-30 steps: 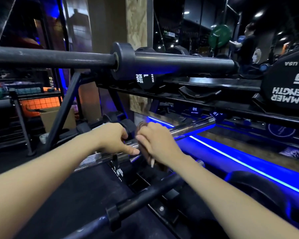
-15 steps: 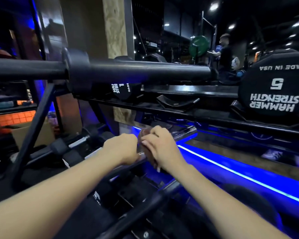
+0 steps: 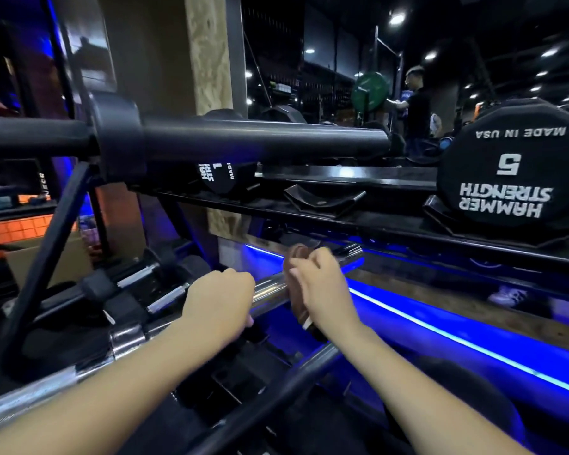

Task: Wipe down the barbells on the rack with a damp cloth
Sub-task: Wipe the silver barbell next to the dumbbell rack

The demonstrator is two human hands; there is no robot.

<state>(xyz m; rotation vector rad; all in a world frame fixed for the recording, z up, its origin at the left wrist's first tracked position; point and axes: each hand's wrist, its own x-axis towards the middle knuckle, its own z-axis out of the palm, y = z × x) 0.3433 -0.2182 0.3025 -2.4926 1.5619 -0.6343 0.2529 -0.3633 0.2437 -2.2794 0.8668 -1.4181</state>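
A chrome barbell (image 3: pixel 270 289) lies on the rack, its sleeve running up to the right. My left hand (image 3: pixel 219 302) grips this sleeve from above. Just to its right, my right hand (image 3: pixel 322 287) holds a brown cloth (image 3: pixel 296 257) wrapped round the same sleeve, near its outer end (image 3: pixel 353 251). A thick black barbell (image 3: pixel 260 139) crosses the view higher up. Another dark bar (image 3: pixel 276 389) lies lower, nearer to me.
A dumbbell shelf (image 3: pixel 375 221) holds a Hammer Strength dumbbell (image 3: pixel 513 165) at the right. Black rack struts (image 3: pixel 50 251) stand at the left. A blue light strip (image 3: pixel 457 336) glows along the floor. A person (image 3: pixel 416 106) stands far back by a green plate (image 3: pixel 370 91).
My right hand with the cloth has slid further out along the chrome sleeve, opening a gap from my left hand. The view has shifted so everything sits further left.
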